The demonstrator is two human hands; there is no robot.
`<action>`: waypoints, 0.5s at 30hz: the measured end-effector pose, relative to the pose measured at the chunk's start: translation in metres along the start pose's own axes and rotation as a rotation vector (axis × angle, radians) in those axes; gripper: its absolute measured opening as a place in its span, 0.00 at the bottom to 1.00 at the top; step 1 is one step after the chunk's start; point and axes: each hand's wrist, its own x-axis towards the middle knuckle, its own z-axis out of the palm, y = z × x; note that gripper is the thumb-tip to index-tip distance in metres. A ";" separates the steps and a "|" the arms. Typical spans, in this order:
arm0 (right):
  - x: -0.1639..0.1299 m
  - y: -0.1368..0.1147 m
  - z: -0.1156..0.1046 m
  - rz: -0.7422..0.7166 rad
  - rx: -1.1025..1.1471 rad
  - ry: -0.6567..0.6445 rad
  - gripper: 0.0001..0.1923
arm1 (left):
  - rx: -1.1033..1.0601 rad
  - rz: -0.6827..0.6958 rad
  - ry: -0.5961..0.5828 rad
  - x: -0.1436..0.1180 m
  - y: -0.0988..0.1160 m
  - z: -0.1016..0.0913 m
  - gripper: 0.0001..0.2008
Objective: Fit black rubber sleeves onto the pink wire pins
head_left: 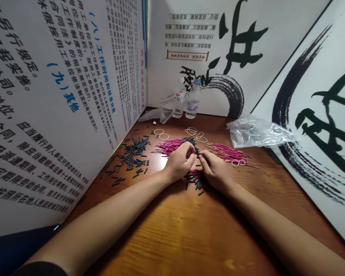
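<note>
My left hand (pixel 180 164) is closed in a pinch, thumb against curled fingers, over the middle of the wire pile. Close beside it on the right, my right hand (pixel 215 168) pinches too, its fingertips almost meeting the left ones. A dark speck shows between the fingertips, too small to name. Behind the left hand lie thin pinkish-red wires (pixel 168 147), with black sleeved ends (pixel 191 142) bunched at their right. More red wires (pixel 229 152) spread beyond my right hand. Below both hands are further wires and short black tubes (pixel 197 184).
Many short black tubes (pixel 132 153) are scattered at the left. Pale rubber bands (pixel 191 132) lie at the back. Two plastic bottles (pixel 192 105) stand against the rear panel. A clear plastic bag (pixel 255 132) lies at the right. Printed panels enclose the wooden table (pixel 161 234).
</note>
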 end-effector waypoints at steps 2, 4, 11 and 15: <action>0.000 0.000 0.000 0.000 -0.003 0.003 0.11 | 0.016 0.012 -0.005 0.000 0.001 -0.001 0.01; 0.000 0.000 0.000 0.001 -0.010 0.012 0.12 | 0.033 0.010 -0.015 0.000 0.002 -0.001 0.02; -0.001 0.003 0.002 0.007 -0.040 0.007 0.12 | 0.012 0.024 -0.037 0.001 -0.003 -0.002 0.03; 0.000 0.002 -0.001 0.041 -0.021 0.037 0.12 | -0.080 0.017 -0.050 0.004 -0.006 -0.006 0.05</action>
